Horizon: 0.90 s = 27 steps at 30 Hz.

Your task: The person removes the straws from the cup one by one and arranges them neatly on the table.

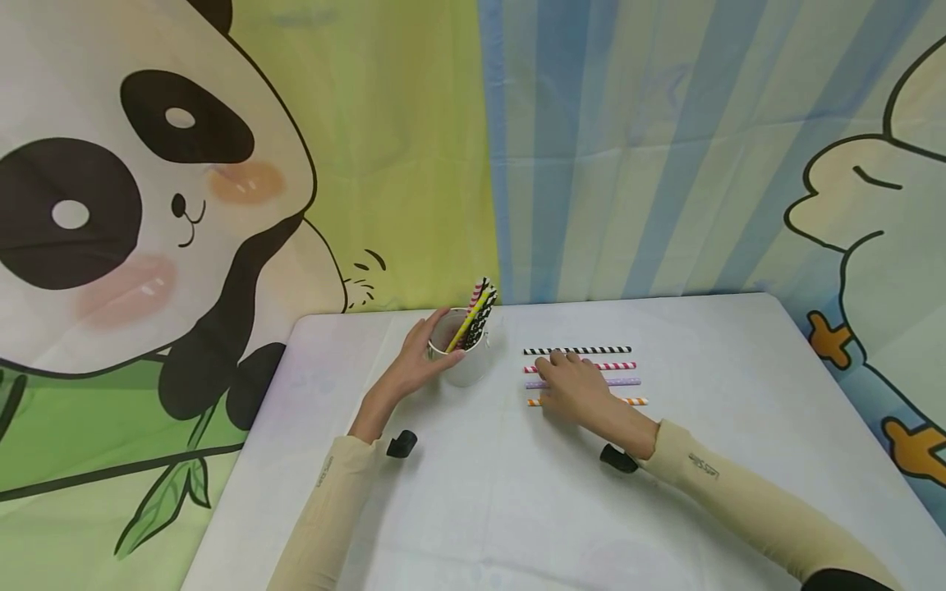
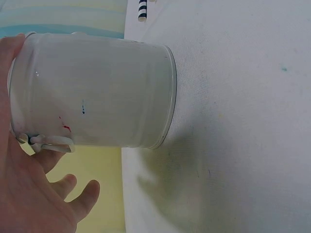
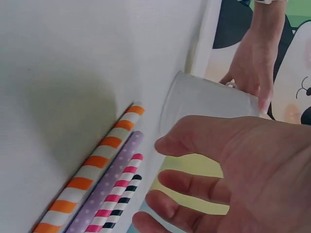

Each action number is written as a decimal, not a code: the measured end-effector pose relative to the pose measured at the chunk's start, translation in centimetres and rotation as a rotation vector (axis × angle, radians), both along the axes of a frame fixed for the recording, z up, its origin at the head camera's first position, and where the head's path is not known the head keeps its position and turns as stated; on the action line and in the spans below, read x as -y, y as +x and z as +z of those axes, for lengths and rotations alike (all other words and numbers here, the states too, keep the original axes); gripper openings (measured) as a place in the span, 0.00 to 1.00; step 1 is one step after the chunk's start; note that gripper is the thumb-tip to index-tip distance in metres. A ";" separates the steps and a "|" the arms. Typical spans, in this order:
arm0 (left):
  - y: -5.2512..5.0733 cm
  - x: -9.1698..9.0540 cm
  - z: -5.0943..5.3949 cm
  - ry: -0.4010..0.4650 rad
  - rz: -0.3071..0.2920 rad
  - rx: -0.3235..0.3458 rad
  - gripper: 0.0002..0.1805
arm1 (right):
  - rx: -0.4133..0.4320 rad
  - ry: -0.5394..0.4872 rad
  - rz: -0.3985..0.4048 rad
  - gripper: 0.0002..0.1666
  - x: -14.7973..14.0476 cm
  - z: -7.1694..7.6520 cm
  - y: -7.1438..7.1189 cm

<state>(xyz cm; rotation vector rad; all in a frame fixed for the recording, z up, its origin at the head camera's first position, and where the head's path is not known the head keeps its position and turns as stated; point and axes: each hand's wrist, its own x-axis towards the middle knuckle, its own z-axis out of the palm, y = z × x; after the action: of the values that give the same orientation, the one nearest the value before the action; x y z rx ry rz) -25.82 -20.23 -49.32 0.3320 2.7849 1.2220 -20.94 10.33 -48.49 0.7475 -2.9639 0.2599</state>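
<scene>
My left hand (image 1: 412,363) holds a small white bucket (image 1: 467,372) by its rim, thumb on the near side and fingers at the far side. Several paper straws (image 1: 479,316) lean inside it, black-and-white, pink-striped and yellow. To the right, four-sided by none, lie a black-striped straw (image 1: 613,350), a pink-striped straw (image 1: 622,366), a purple dotted straw (image 1: 626,382) and an orange-striped straw (image 1: 637,401), roughly parallel. Over their left part is my right hand (image 1: 580,390), partly hiding them. In the right wrist view its thumb and fingers are apart, with nothing between them.
A white cloth covers the table (image 1: 480,492). Behind it hangs a printed curtain (image 1: 384,164) with a panda. Dark camera pieces (image 1: 402,444) sit by both wrists.
</scene>
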 end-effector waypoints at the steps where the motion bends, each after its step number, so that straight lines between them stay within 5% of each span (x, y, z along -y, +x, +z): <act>1: 0.0 0.0 0.0 0.001 -0.001 0.000 0.50 | -0.002 -0.018 0.005 0.11 0.1 0.1 -0.1; 27: -0.1 -0.1 -0.1 -0.003 0.012 0.020 0.49 | -0.092 -0.241 0.016 0.16 2.8 5.2 -3.0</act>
<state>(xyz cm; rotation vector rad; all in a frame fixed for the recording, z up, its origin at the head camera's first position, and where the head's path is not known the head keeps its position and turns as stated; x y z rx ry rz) -25.91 -20.17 -49.39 0.3019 2.7760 1.2162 -23.89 7.53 -43.30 0.7315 -2.7742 0.5558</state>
